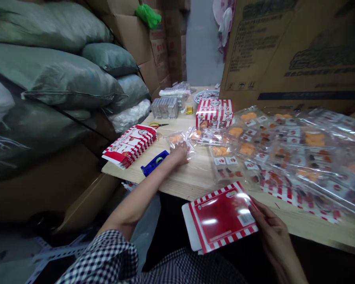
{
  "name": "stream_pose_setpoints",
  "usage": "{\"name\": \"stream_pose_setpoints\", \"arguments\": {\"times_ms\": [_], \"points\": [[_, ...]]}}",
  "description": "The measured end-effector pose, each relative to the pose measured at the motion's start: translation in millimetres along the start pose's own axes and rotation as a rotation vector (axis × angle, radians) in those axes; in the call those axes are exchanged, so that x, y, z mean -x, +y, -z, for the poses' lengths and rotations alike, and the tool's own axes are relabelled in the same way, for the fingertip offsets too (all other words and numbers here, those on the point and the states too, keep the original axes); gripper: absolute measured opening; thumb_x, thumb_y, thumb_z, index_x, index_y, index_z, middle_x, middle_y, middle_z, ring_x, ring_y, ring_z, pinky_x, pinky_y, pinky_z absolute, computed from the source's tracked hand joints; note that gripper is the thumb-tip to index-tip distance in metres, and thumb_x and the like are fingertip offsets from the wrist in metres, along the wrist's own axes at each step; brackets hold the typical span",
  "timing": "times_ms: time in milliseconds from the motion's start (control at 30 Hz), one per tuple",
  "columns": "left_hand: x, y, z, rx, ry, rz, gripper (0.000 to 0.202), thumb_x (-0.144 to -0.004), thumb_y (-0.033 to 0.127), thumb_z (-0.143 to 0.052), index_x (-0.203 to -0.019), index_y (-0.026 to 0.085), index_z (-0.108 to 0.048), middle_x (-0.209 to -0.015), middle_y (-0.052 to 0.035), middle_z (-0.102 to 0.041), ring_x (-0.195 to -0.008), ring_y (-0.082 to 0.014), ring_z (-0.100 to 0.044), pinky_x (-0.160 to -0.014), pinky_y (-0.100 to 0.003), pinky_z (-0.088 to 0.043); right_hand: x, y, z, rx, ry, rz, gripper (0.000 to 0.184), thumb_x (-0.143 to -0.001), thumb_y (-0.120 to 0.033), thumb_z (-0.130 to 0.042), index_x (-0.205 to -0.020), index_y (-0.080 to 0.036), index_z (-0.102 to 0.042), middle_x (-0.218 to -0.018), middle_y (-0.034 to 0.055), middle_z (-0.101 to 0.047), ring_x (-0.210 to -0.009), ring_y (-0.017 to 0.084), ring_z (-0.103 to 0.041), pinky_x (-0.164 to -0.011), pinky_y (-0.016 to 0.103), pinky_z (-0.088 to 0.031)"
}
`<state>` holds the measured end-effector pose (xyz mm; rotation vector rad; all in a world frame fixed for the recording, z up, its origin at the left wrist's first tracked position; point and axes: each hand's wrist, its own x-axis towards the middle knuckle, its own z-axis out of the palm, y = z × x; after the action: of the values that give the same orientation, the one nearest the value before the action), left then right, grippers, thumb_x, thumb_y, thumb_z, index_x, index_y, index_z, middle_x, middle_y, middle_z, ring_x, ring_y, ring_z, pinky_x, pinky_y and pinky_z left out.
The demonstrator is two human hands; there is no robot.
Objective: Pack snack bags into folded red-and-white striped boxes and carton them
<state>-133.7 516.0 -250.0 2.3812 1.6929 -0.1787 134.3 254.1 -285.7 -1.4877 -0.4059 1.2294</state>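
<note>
While the right hand (pixel 270 225) grips a red carton (pixel 225 217) by its right edge, thumb over the printed face, the carton sits just in front of the table (pixel 180 181), a pale wood-grained top. Bare wood shows along its front middle, and the left forearm (pixel 144 189) crosses its edge there. On the right, a heap of clear packets (pixel 247 149) with orange pieces inside covers most of the surface. The left hand (pixel 180 152) touches a single packet (pixel 175 139) mid-table; whether its fingers close on it, I cannot tell. Beside that forearm lies a blue tape dispenser (pixel 150 165), with a stack of flat cartons (pixel 133 144) to its left and scissors (pixel 158 125) just beyond. Farther back stand a striped box (pixel 214 114), clear cases (pixel 165 108) and a dish (pixel 205 95). Bulging sacks (pixel 65 75) crowd the left side, a big cardboard box (pixel 284 55) blocks the view behind the heap, and a grey wall (pixel 201 43) shows between piled boxes (pixel 133 35) and it.
</note>
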Motion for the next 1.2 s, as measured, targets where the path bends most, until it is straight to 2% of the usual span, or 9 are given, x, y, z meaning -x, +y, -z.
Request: {"name": "stream_pose_setpoints", "arguments": {"times_ms": [167,333,533,667,767,900,1000,1100,1200], "points": [[-35.5,-3.0,-9.6,-0.057,-0.023,-0.034,0.079,-0.082,0.012,-0.063,-0.151,-0.005,-0.031,-0.118,-0.0348,-0.065,-0.115,-0.0391,-0.065,-0.099,-0.048,-0.046,-30.2,5.7,-27.6,-0.06,-0.137,0.027,0.052,-0.07,-0.043,-0.087,-0.116,-0.022,-0.074,-0.111,0.0088,-0.079,-0.088,0.027,-0.077,-0.074,0.037,-0.063],[-37.2,-28.1,25.5,-0.109,0.116,-0.03,0.035,-0.088,0.01,-0.051,-0.116,0.001,-0.069,-0.106,-0.0298,-0.071,-0.11,-0.0389,-0.066,-0.094,-0.046,-0.046,-75.4,5.2,-71.8,-0.161,-0.143,0.142,0.051,-0.065,-0.044,-0.089,-0.108,-0.019,-0.077,-0.102,0.0087,-0.08,-0.082,0.023,-0.075,-0.079,0.038,-0.061],[-5.4,-62.4,73.0,-0.093,0.368,0.0,0.037,-0.089,0.01,-0.045,-0.112,0.015,-0.075,-0.116,-0.0187,-0.073,-0.115,-0.0327,-0.064,-0.095,-0.042,-0.046,-98.9,3.9,-113.0,-0.152,-0.215,0.146,0.054,-0.06,-0.047,-0.091,-0.102,-0.016,-0.078,-0.097,0.0077,-0.08,-0.081,0.023,-0.074,-0.078,0.038,-0.059],[36.9,-75.2,78.9,0.192,0.664,0.035,0.037,-0.085,0.014,-0.051,-0.112,0.018,-0.076,-0.116,-0.0097,-0.076,-0.11,-0.0255,-0.067,-0.099,-0.035,-0.046,-82.3,-2.9,-92.9,-0.122,-0.247,0.122,0.054,-0.061,-0.046,-0.091,-0.104,-0.016,-0.078,-0.096,0.0092,-0.08,-0.079,0.024,-0.074,-0.075,0.037,-0.059],[75.2,-70.9,65.0,0.89,0.882,0.118,0.03,-0.078,0.021,-0.061,-0.103,0.016,-0.078,-0.097,-0.0062,-0.078,-0.087,-0.0217,-0.072,-0.084,-0.032,-0.054,-63.1,-0.4,-48.9,-0.099,-0.171,0.107,0.056,-0.066,-0.046,-0.088,-0.114,-0.02,-0.075,-0.104,0.0089,-0.079,-0.082,0.023,-0.074,-0.077,0.036,-0.059],[129.4,-46.1,23.8,1.635,0.625,0.306,0.026,-0.069,0.024,-0.076,-0.093,0.013,-0.074,-0.077,-0.0038,-0.076,-0.064,-0.0159,-0.07,-0.067,-0.026,-0.056,-40.4,14.1,8.5,0.084,0.208,0.206,0.066,-0.078,-0.053,-0.076,-0.136,-0.024,-0.063,-0.126,0.0099,-0.071,-0.105,0.028,-0.07,-0.097,0.045,-0.054],[168.5,-27.2,-12.1,1.817,0.469,0.462,0.034,-0.064,0.024,-0.084,-0.093,0.011,-0.073,-0.08,-0.0049,-0.077,-0.063,-0.0141,-0.07,-0.064,-0.023,-0.056,-26.2,22.8,24.0,0.417,0.334,0.491,0.061,-0.09,-0.051,-0.062,-0.141,-0.019,-0.058,-0.136,0.0138,-0.063,-0.125,0.032,-0.059,-0.112,0.052,-0.042],[198.5,-19.3,-39.7,1.873,0.505,0.555,0.037,-0.062,0.024,-0.087,-0.094,0.011,-0.073,-0.085,-0.0045,-0.078,-0.067,-0.0129,-0.071,-0.068,-0.021,-0.057,-15.0,22.1,15.0,0.79,0.314,0.751,0.058,-0.097,-0.043,-0.052,-0.15,-0.018,-0.049,-0.143,0.0179,-0.053,-0.135,0.035,-0.048,-0.114,0.057,-0.037],[213.6,-20.8,-57.0,1.871,0.526,0.622,0.037,-0.062,0.023,-0.087,-0.093,0.011,-0.073,-0.081,-0.0031,-0.077,-0.065,-0.0132,-0.072,-0.066,-0.02,-0.057,-9.0,9.4,-6.1,1.085,0.2,0.874,0.058,-0.101,-0.037,-0.046,-0.157,-0.029,-0.035,-0.16,0.0148,-0.033,-0.15,0.038,-0.026,-0.117,0.066,-0.023]]}}
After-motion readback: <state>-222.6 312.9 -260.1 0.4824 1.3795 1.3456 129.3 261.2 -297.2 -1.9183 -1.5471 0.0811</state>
